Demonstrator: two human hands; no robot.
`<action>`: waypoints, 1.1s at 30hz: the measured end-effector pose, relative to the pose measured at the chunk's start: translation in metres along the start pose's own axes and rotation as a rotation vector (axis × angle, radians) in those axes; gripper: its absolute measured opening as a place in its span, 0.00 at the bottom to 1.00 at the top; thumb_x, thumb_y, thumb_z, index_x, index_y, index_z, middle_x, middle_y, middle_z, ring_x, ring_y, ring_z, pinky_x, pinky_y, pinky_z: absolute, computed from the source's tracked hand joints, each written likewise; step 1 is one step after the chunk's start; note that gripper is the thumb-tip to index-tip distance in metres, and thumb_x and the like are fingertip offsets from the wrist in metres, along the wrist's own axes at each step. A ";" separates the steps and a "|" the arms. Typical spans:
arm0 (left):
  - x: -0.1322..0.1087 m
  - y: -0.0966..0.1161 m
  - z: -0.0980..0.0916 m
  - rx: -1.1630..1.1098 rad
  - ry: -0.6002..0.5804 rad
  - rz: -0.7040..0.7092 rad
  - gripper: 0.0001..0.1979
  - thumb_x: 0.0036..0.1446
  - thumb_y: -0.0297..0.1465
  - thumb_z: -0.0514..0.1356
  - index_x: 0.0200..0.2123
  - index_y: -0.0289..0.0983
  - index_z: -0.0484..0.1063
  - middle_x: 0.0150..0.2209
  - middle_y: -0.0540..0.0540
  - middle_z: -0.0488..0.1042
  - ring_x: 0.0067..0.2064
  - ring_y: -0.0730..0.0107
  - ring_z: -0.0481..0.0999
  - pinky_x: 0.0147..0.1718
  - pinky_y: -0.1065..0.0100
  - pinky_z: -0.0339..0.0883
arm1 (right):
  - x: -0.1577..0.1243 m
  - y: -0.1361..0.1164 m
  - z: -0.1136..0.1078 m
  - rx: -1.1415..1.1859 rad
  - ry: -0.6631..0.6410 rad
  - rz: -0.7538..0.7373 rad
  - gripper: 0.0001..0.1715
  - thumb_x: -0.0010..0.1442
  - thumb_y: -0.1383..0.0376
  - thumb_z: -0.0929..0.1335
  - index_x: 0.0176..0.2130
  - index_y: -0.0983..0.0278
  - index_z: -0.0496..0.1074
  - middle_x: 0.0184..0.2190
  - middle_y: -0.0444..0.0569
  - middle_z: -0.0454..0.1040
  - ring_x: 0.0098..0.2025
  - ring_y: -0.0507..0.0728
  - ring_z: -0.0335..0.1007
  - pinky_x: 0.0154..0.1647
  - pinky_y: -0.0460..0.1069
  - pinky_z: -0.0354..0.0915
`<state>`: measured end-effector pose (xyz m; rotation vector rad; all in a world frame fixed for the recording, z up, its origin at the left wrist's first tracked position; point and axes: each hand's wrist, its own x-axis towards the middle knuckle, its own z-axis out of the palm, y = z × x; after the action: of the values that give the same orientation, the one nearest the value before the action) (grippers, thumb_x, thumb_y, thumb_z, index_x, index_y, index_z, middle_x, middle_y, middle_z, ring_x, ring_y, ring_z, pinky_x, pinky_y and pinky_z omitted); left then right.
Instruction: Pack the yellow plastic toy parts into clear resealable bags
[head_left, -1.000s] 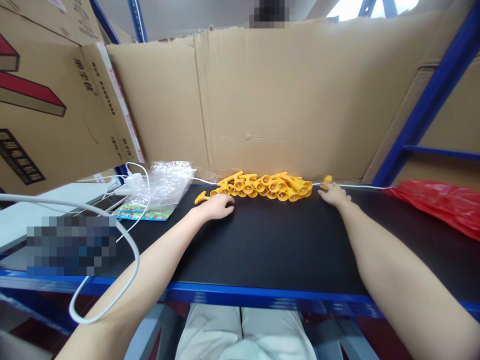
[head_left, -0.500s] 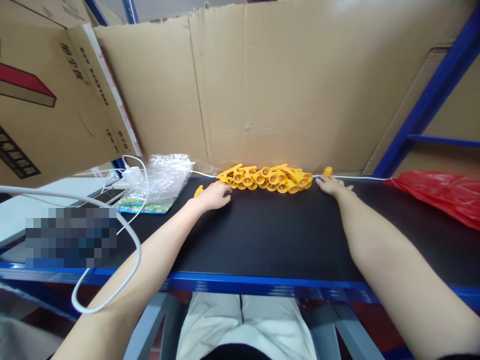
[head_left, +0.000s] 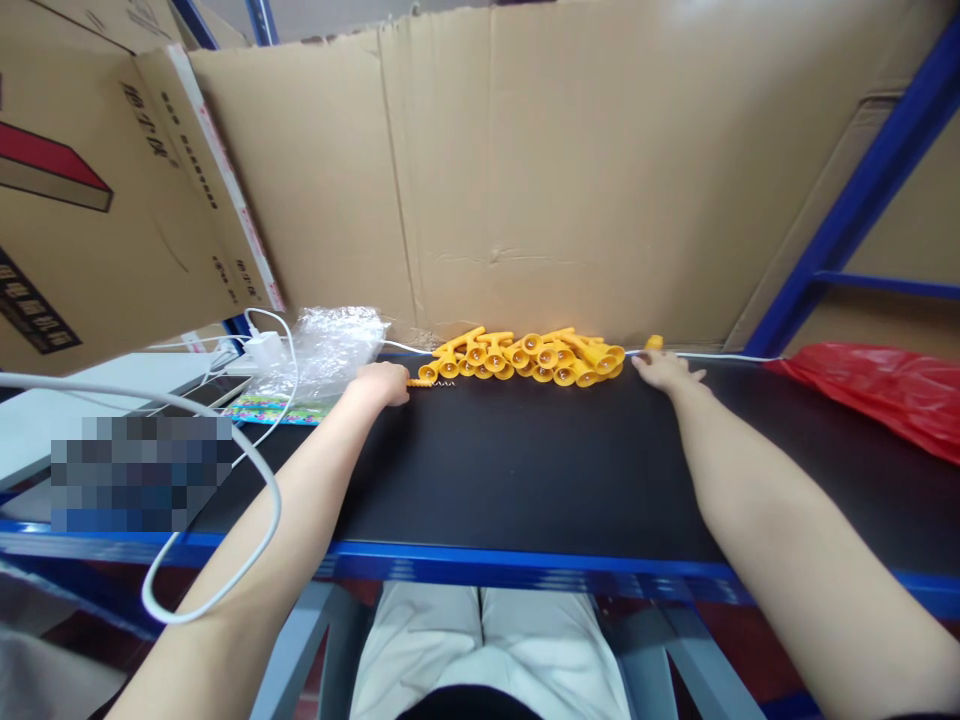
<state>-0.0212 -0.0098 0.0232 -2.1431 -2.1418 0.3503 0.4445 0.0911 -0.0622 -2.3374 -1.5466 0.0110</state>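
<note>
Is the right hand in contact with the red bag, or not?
Apart. The head view shows black tabletop between the right hand and the red bag.

Red plastic (head_left: 877,395) (rather wrinkled) at right, clear packaging (head_left: 337,335), white adapter (head_left: 265,352) at left.

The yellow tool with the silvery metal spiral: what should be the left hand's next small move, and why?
Perhaps the left hand should close firmly on the yellow tool before any lift. The hand hides one end, so its grip cannot be judged, while the silvery metal spiral sticks out rightward, close to the piled yellow cone-shaped pieces.
</note>
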 end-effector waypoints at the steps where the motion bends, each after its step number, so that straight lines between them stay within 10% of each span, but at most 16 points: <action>1: 0.002 -0.001 0.002 0.001 -0.010 0.002 0.27 0.48 0.30 0.57 0.54 0.41 0.67 0.51 0.37 0.71 0.49 0.49 0.72 0.42 0.59 0.67 | -0.001 -0.001 -0.001 -0.007 0.009 0.005 0.35 0.60 0.46 0.51 0.57 0.59 0.62 0.60 0.60 0.54 0.61 0.74 0.47 0.52 0.77 0.44; 19: 0.023 -0.004 0.019 -0.227 -0.123 0.178 0.25 0.46 0.32 0.54 0.51 0.38 0.62 0.36 0.41 0.76 0.21 0.70 0.72 0.21 0.71 0.65 | -0.021 -0.005 -0.006 -0.058 -0.159 -0.018 0.32 0.62 0.50 0.51 0.62 0.53 0.54 0.65 0.50 0.46 0.64 0.68 0.44 0.57 0.74 0.41; 33: 0.012 0.012 0.013 -0.257 0.282 0.257 0.17 0.47 0.35 0.54 0.43 0.42 0.68 0.36 0.46 0.76 0.38 0.61 0.75 0.35 0.67 0.65 | -0.063 -0.030 -0.035 0.234 0.391 -0.114 0.24 0.61 0.58 0.56 0.53 0.66 0.59 0.50 0.64 0.61 0.49 0.66 0.64 0.49 0.59 0.61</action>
<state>-0.0130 0.0011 0.0066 -2.4366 -1.8452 -0.2145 0.3989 0.0359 -0.0318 -1.9286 -1.3950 -0.2624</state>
